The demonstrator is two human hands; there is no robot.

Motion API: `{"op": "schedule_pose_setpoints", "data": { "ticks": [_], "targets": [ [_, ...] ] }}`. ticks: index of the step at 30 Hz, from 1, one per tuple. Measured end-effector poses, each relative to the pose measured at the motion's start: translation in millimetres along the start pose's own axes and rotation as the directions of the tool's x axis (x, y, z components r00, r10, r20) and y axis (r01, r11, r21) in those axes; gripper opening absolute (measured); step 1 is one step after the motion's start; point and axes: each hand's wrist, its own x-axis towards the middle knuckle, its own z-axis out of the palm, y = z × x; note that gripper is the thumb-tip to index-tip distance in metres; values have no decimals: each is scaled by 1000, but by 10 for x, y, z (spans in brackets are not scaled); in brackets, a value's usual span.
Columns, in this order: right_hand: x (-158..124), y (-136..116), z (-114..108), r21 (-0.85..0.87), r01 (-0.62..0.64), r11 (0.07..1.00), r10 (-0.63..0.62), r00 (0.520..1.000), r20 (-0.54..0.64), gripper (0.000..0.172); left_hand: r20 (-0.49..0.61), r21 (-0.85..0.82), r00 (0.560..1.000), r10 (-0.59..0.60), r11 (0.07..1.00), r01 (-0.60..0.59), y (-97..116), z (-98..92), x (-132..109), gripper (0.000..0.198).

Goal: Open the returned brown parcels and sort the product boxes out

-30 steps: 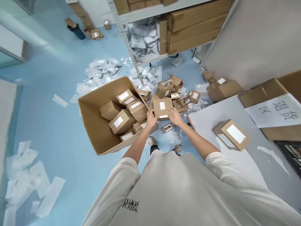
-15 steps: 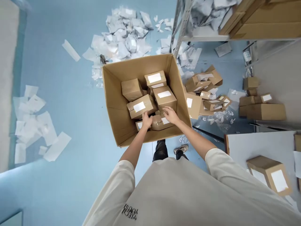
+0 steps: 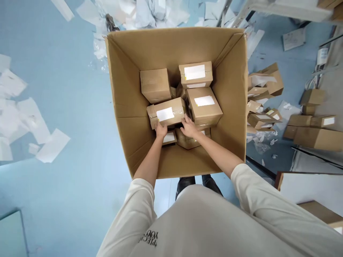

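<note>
Both my hands are down inside a large open carton (image 3: 125,107). My left hand (image 3: 161,130) grips the near left edge of a small taped cardboard box (image 3: 177,107) with a white label, and its fingertips are partly hidden. At that box's right end, my right hand (image 3: 189,127) has its fingers bent against the near corner. A cube-like labelled box (image 3: 206,110) stands just right of it, and a plain box (image 3: 155,84) lies behind on the left. Beneath my wrists sit a lower taped box (image 3: 187,142) and a smaller labelled box (image 3: 169,138).
White bags and papers (image 3: 158,12) litter the blue floor beyond the carton, with loose sheets (image 3: 34,121) to the left. Opened cardboard boxes (image 3: 264,117) are heaped at right. Stacked boxes (image 3: 316,132), a shelf frame (image 3: 292,10) and a white tabletop (image 3: 316,185) stand farther right.
My view has come closer to the carton. My right hand has shifted left from the right-hand boxes to the labelled box's right end; my left hand has moved onto its near left edge.
</note>
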Motion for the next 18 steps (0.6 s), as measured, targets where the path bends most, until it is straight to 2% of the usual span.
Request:
{"op": "schedule_pose_setpoints", "data": {
  "ticks": [2, 5, 10, 14, 18],
  "targets": [
    [81, 15, 76, 5, -59, 998, 59, 998, 18, 69, -23, -28, 992, -122, 992, 121, -68, -61, 126, 78],
    [137, 58, 178, 32, -78, 996, 77, 997, 21, 70, -50, -30, 960, -276, 961, 274, -140, -156, 259, 83],
    [180, 123, 251, 94, -83, 992, 87, 995, -40, 71, -40, -12, 938, -344, 939, 343, -194, -178, 325, 81],
    [146, 87, 129, 165, -138, 977, 154, 984, -93, 71, -141, -67, 948, -286, 958, 279, -66, -183, 114, 71],
    [-46, -55, -167, 215, -165, 963, 201, 967, -156, 67, -141, -8, 964, -224, 974, 225, 240, -368, -350, 64]
  ]
}}
